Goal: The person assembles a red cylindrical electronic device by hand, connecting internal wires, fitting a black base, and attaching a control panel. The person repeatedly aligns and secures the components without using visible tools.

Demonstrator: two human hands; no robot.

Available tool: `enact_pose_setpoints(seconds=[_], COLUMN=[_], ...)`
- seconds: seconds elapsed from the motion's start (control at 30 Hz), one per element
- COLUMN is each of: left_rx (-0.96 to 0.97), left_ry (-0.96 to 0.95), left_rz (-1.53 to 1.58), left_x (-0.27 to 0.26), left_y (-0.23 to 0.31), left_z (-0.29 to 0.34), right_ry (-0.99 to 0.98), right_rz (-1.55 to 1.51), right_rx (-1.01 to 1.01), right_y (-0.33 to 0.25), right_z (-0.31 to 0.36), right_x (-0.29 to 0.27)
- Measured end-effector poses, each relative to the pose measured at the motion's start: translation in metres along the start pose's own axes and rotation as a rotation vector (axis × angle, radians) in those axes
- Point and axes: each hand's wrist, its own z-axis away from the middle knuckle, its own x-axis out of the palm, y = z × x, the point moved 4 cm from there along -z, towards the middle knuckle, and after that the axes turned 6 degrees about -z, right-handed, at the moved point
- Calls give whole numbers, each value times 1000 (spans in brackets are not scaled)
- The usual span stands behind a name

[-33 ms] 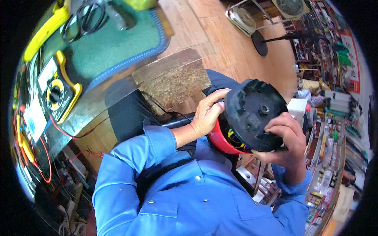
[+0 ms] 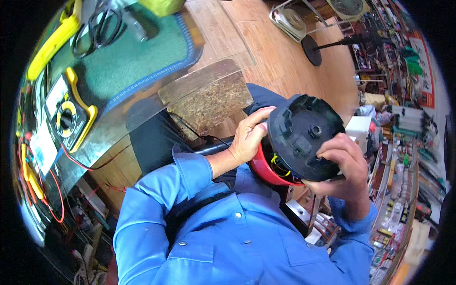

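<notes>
A round black plastic cover point(image 2: 308, 128) with a small hub in its middle is tilted up over a red round housing point(image 2: 270, 172). Through the gap on the near left, yellow wires point(image 2: 280, 165) show inside the housing. My left hand point(image 2: 251, 135) is closed on the left rim, thumb on top, where cover and housing meet. At the right edge, my right hand point(image 2: 346, 166) has its fingers bent over the cover's face and its thumb under the rim. The rest of the housing is hidden beneath the cover.
A metal-edged bench on the left carries a yellow-and-black multimeter point(image 2: 68, 118), a green mat point(image 2: 137, 66) and a coiled black cable point(image 2: 100, 31). A worn board point(image 2: 209, 99) lies ahead of my lap. Crowded shelves point(image 2: 399, 190) line the right; a black stand point(image 2: 312, 51) is on the floor.
The black cover has turned and tilted slightly in my hands, so more of the yellow wires shows in the gap. Both hands keep their hold.
</notes>
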Motion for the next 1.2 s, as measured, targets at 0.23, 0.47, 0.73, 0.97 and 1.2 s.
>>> enact_pose_setpoints(seconds=[0.23,0.47,0.73,0.97,1.2], left_rx=[-47,-22,311,237,200], left_ry=[-21,-105,-154,-140,-103], left_rz=[-49,-354,-747,-678,-727], left_x=[-7,-18,-12,-12,-5], left_y=[-15,-9,16,20,23], left_z=[3,0,-20,-24,-24], right_ry=[72,110,169,259,328], right_rz=[-9,-41,-79,-129,-142], right_rx=[-71,-163,-203,-187,-207], right_y=[12,26,50,53,60], right_z=[2,12,23,22,32], right_x=[-2,-4,-1,-2,-2])
